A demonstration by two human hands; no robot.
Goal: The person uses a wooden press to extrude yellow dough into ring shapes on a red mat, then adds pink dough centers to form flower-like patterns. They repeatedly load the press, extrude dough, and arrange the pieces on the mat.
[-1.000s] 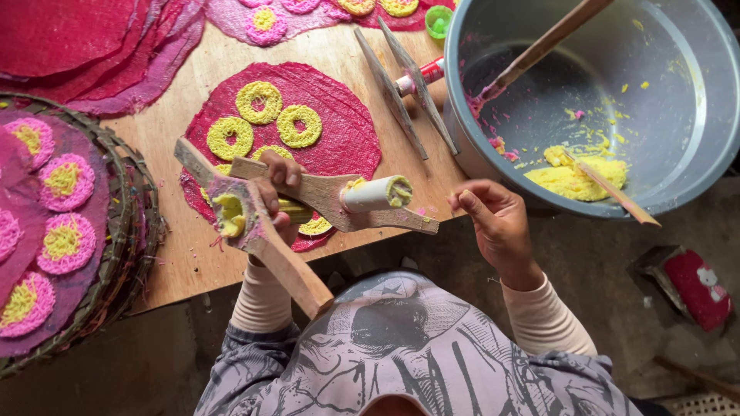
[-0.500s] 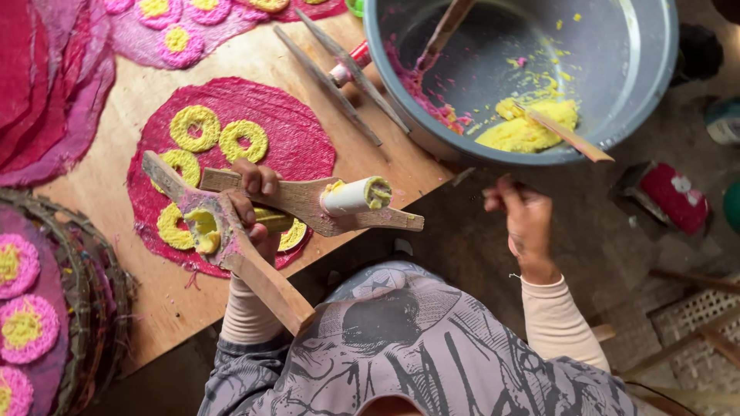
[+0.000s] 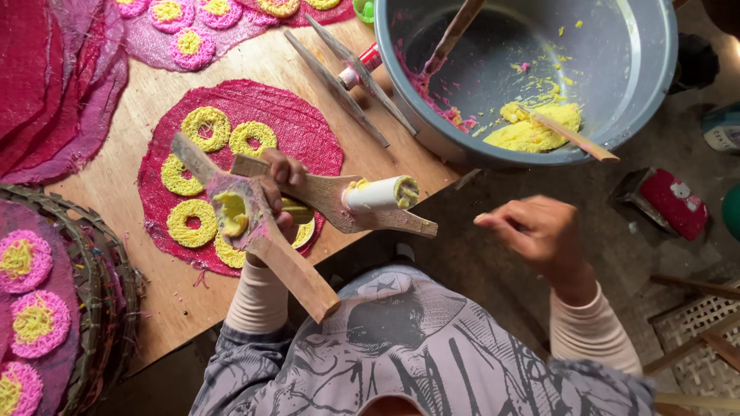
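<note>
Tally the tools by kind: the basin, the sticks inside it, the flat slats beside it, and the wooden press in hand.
Basin: 1
Sticks in the basin: 2
Flat slats: 2
Wooden press: 1
Total: 6

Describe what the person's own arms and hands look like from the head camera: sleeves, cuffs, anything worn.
Both forearms wear snug, ribbed, cream-coloured sleeves, the left sleeve and the right sleeve each ending at the wrist. Over them sits a loose grey garment with black and white graphic printing. The left hand and right hand are bare: no gloves, and no rings or watch that I can make out.
</note>
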